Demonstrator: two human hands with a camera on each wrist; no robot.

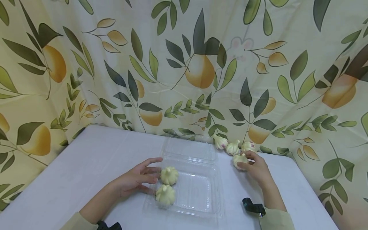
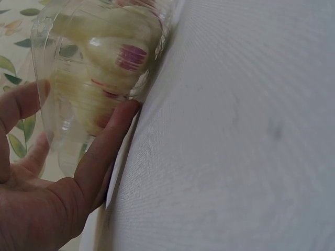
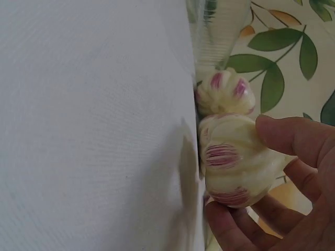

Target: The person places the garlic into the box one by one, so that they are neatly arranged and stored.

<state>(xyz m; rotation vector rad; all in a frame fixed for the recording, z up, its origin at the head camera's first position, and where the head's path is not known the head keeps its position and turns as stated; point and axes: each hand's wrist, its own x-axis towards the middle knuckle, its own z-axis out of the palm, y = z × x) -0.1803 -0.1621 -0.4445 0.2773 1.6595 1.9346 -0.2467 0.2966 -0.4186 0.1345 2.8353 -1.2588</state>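
Note:
My right hand (image 1: pixel 256 166) pinches a garlic bulb (image 1: pixel 239 161) between thumb and fingers at the right of the table. The right wrist view shows purple streaks on that pale bulb, with the right thumb and fingertips on its sides. Spread along the left wall of a clear plastic clamshell container (image 1: pixel 198 212), my left hand (image 1: pixel 130 181) touches it with extended fingers. Two garlic bulbs, one farther back (image 1: pixel 169 175) and one nearer (image 1: pixel 165 195), sit inside along that wall. The left wrist view shows bulbs through the clear plastic.
Behind the held bulb, a left bulb (image 1: pixel 220 142), a middle bulb (image 1: pixel 233 148) and a right bulb (image 1: pixel 248 146) stand near the table's back edge. The container's lid (image 1: pixel 189 150) lies folded back. A patterned curtain (image 1: pixel 184 95) hangs behind the white table (image 1: pixel 115 150).

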